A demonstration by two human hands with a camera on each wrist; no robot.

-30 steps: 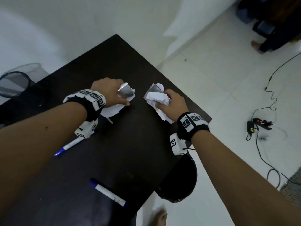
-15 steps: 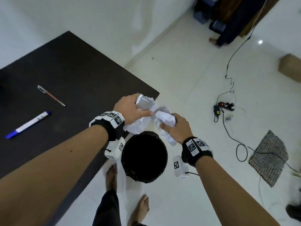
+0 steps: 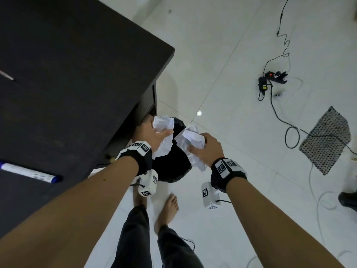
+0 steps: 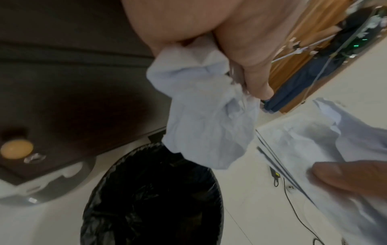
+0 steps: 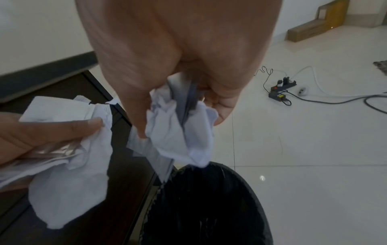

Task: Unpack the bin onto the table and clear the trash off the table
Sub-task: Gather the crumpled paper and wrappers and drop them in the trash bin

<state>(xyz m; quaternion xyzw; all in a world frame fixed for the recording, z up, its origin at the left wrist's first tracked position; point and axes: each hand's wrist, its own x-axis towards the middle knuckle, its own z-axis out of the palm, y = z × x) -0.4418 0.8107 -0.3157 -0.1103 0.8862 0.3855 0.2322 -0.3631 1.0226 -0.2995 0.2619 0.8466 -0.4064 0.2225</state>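
My left hand (image 3: 154,135) grips a wad of crumpled white paper and silvery wrapper (image 3: 163,124) just above the black-lined trash bin (image 3: 170,169) on the floor beside the table. My right hand (image 3: 204,149) grips a second crumpled paper wad (image 3: 190,140) over the bin's right side. In the left wrist view the left wad (image 4: 207,122) hangs over the bin's mouth (image 4: 153,203), with the right hand's paper (image 4: 314,149) beside it. The right wrist view shows the right wad (image 5: 180,132) dangling over the bin (image 5: 209,207), fingers curled round it.
The dark table (image 3: 73,84) fills the upper left; a blue-capped marker (image 3: 31,174) and a thin pen (image 3: 6,75) lie on it. My bare feet (image 3: 168,209) stand by the bin. A power strip (image 3: 274,78), cables and a patterned mat (image 3: 326,140) lie on the white tiles.
Both hands have carried their paper wads off the table, past its edge and down over the bin on the floor. My view has tilted down to the bin.
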